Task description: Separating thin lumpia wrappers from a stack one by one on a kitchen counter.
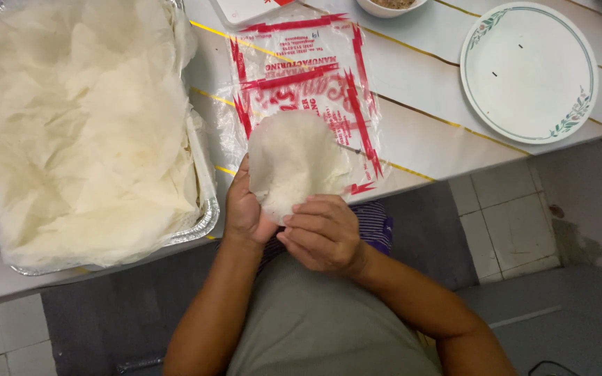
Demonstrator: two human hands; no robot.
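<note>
White round wrapper [290,160] pinched by both hands' curled fingers [308,219].

A home kitchen: tiled floor [510,223], plate [528,69], foil tray [207,202].

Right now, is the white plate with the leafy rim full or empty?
Nearly empty: the plate lies flat on the table, its white face bare but for a couple of tiny dark specks.
</note>
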